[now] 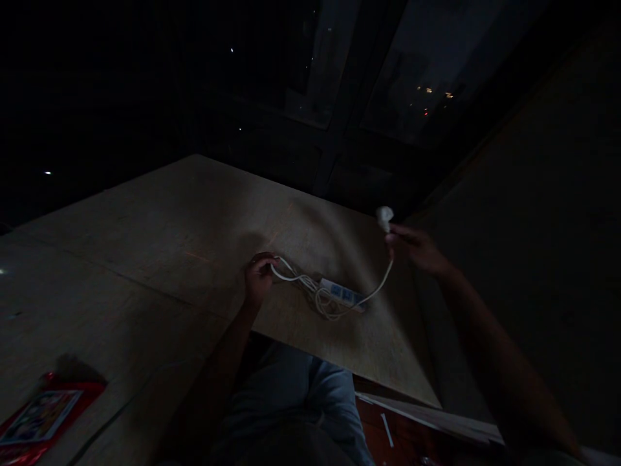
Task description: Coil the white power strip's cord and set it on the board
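One power strip (343, 293), white with blue socket panels, is laid on the counter (194, 213) between the two hands, toward the wearer from both sets of fingers; its long axis is slanted, with the right end nearer the wearer. Neither hand is clearly nearer the strip. One white cord (308, 282), loosely bunched at the strip's left end. One loop is pinched in the narrowed fingers of the left hand (257, 278). One white plug (385, 215), blurred, is gripped near its cord end by the closed fingers of the right hand (424, 252). One red packet (43, 414), well apart at lower left.
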Available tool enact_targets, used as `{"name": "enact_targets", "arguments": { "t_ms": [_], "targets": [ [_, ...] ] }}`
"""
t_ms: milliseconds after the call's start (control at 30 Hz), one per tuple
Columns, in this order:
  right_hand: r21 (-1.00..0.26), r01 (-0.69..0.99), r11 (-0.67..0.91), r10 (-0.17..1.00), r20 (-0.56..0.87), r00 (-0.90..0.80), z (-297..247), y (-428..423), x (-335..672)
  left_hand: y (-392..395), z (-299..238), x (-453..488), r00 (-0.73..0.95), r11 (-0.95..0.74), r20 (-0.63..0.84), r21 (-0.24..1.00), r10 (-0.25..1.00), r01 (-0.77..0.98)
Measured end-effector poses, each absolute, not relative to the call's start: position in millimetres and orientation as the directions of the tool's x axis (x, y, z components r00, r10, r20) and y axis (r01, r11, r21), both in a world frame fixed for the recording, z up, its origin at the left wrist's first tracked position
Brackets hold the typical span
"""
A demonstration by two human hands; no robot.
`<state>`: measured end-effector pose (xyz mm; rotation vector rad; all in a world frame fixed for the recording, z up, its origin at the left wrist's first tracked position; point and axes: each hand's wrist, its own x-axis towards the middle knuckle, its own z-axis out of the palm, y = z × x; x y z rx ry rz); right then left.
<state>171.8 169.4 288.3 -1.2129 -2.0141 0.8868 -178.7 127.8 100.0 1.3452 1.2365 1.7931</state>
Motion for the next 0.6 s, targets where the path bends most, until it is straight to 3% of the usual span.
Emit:
{"name": "enact_targets", "arguments": {
  "t_ms": [167, 333, 433, 600],
  "targets": [
    [-0.708, 0.468, 0.529, 0.694, 0.043, -0.719, 232.1, 189.8, 96.0, 127.1, 107.3, -169.8, -0.237, -0.426, 0.433, 0.901, 0.870, 0.082],
    [-0.598, 0.368, 0.712, 0.461, 0.002, -0.887, 178.7, 196.7, 28.4, 127.8, 111.3, -166.0, -0.091, -0.403, 0.401, 0.915, 0.912, -0.002],
    [-0.624, 0.350, 0.698, 0.500, 0.076, -0.863, 154.5, 195.7, 2.5, 129.5, 105.1, -172.1, -0.042, -0.401, 0.410, 0.906, 0.911, 0.135],
    [-0.883, 0.231, 0.410, 0.702, 0.143, -0.698, 119.8, 201.9, -12.7, 128.4, 82.1, -188.9, -0.099, -0.244, 0.286, 0.919, 0.953, 0.309]
  ]
}}
